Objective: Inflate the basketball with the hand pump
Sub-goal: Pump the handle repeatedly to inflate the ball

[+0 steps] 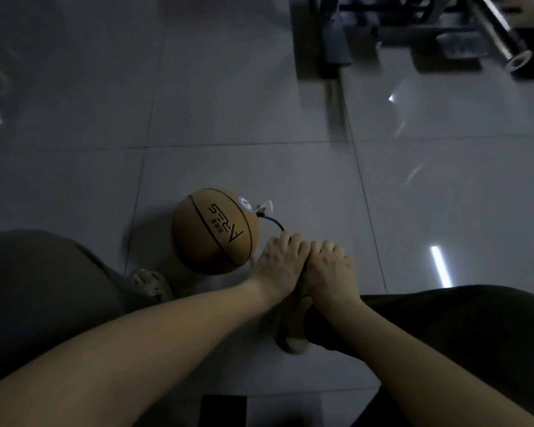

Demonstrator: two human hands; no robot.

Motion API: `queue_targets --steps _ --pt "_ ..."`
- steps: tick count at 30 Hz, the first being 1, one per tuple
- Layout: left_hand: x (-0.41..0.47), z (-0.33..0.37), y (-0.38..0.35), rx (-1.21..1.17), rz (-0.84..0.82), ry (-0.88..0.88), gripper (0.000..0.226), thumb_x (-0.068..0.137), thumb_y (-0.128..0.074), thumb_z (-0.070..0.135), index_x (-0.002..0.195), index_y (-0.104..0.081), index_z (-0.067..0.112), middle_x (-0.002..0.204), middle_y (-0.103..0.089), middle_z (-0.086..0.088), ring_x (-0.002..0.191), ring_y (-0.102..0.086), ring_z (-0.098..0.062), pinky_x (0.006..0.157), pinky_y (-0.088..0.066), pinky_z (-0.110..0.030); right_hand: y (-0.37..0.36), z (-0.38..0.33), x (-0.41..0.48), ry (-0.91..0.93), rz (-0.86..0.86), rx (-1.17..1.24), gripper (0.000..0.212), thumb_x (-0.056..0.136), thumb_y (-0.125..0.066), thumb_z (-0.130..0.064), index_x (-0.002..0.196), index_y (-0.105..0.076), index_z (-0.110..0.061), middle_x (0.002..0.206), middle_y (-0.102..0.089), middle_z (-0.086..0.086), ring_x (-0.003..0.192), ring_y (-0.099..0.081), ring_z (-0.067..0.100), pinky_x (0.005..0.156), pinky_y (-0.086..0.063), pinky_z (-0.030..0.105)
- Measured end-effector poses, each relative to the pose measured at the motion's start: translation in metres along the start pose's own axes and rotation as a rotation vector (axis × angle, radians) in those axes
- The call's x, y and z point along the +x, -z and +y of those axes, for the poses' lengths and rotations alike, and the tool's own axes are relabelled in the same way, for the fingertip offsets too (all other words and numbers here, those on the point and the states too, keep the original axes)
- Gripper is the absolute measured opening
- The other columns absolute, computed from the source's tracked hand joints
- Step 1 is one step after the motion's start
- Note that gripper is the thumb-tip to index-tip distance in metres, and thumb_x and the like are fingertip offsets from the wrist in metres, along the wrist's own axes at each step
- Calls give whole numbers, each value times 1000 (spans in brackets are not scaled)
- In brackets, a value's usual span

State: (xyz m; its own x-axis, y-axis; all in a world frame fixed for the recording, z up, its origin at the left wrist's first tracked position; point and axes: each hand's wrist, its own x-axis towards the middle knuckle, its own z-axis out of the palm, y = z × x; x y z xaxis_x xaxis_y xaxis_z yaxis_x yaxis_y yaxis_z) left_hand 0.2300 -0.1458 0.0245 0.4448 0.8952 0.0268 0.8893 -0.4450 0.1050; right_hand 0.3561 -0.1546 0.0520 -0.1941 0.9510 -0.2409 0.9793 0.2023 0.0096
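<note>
Both the left hand (278, 263) and right hand (330, 269) are curled side by side over a mostly hidden pump handle. The hose (273, 221) is plugged into the ball (213, 231) just left. Looks like the pumping stage, so steady full strokes are called for next.

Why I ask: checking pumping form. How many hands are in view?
2. The left hand and the right hand are side by side, right of the basketball, fingers curled over the pump, hidden beneath them, where the black hose ends. No others show.

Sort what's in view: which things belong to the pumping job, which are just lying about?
In use: basketball; black hose; left hand and right hand, gripping the mostly hidden hand pump.
Lying about: gym equipment; metal bar.
</note>
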Motion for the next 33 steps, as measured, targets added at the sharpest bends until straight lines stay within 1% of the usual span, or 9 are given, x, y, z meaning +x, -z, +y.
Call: queue_targets --steps 4,7,11,14,19,23,25,28,33 --pt "1 -4 39 -20 -57 -77 26 90 -37 22 112 -50 14 107 -52 -9 96 -47 -26 78 -44 -38 36 4 -9 83 -96 58 20 95 -48 -21 113 -45 -15 112 -51 8 99 -52 24 82 -47 33" --pt "3 -9 88 -95 13 -106 49 83 -17 29 112 -53 12 106 -53 -10 97 -49 -29 84 -44 -41 83 10 -17 120 22 37 20 92 -50 -18 111 -46 -14 110 -52 7 97 -52 23 78 -44 31" --pt "13 -11 159 -127 271 -143 41 82 -24 26 101 -57 10 93 -56 -9 83 -50 -26 69 -39 -34 154 12 -26 132 242 46 9 91 -43 -18 99 -47 -15 93 -48 1 79 -47 19 66 -38 29" --pt "15 -12 178 -82 386 -166 29 84 -31 23 96 -55 11 89 -54 -8 80 -46 -24 68 -36 -32 171 11 -29 100 342 49 10 92 -37 -24 90 -43 -18 85 -47 0 73 -47 18 62 -40 30" --pt "-3 2 113 -13 287 -105 25 90 -31 24 92 -51 11 88 -54 -12 79 -47 -29 67 -41 -43 102 2 -35 64 364 2 13 89 -31 -19 85 -44 -20 80 -47 2 66 -42 19 55 -42 34" --pt "1 -1 75 8 229 -87 13 92 -34 23 94 -42 14 88 -51 -11 79 -44 -28 71 -44 -43 63 2 -24 27 353 18 12 88 -34 -19 83 -45 -20 77 -43 3 64 -40 19 54 -41 35" --pt "-2 0 58 21 207 -96 12 89 -45 25 94 -45 14 88 -52 -9 79 -45 -26 69 -43 -40 46 3 -19 28 330 32 8 89 -40 -18 84 -47 -18 78 -45 4 64 -40 20 54 -42 36" --pt "-2 0 29 10 147 -46 20 84 -60 23 95 -46 14 89 -53 -9 79 -46 -25 66 -41 -38 21 4 -11 28 257 37 6 87 -43 -20 84 -48 -17 79 -46 6 65 -41 20 54 -43 35" --pt "-2 -2 -8 -14 23 -4 29 81 -65 22 103 -47 13 95 -52 -9 82 -46 -25 68 -41 -38 -13 2 0 3 87 3 14 89 -56 -27 88 -44 -19 84 -46 5 70 -42 21 61 -45 36"
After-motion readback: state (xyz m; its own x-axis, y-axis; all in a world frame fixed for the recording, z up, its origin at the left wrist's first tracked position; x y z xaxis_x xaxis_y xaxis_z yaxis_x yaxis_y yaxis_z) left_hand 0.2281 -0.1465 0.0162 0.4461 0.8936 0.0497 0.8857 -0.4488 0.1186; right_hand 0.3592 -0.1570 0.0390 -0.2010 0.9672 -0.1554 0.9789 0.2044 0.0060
